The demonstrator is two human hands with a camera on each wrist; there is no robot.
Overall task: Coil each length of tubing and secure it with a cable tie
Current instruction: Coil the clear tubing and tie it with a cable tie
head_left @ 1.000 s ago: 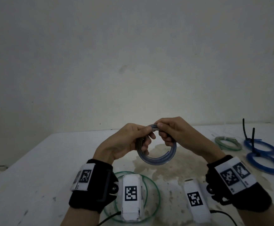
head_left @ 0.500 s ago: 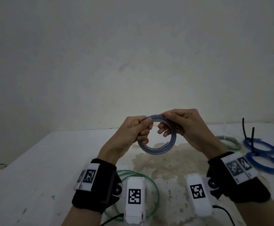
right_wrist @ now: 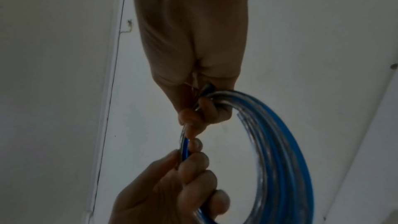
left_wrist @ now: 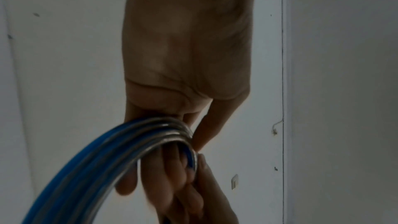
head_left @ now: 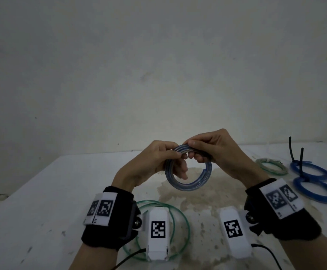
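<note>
I hold a coil of translucent blue tubing [head_left: 186, 185] upright above the table, between both hands. My left hand [head_left: 158, 158] grips the coil's upper left, fingers curled through the ring. My right hand [head_left: 211, 147] pinches the top right of the coil, thumb over the strands. A cut tube end [head_left: 204, 170] shows on the coil's right side. The left wrist view shows several strands of the blue tubing [left_wrist: 103, 163] passing under my fingers; the right wrist view shows the blue tubing [right_wrist: 277, 151] looping right of both hands. No cable tie is visible on this coil.
A loose green tube loop [head_left: 178, 217] lies on the stained white table [head_left: 42, 191] below my wrists. At the right lie a small pale green coil [head_left: 271, 166] and two blue coils [head_left: 312, 189] with black cable ties [head_left: 301, 162] sticking up. A wall stands behind.
Both hands lifted the coil and then lowered it slightly. The right hand shifted its pinch along the top of the coil, and the cut end now shows on the right side.
</note>
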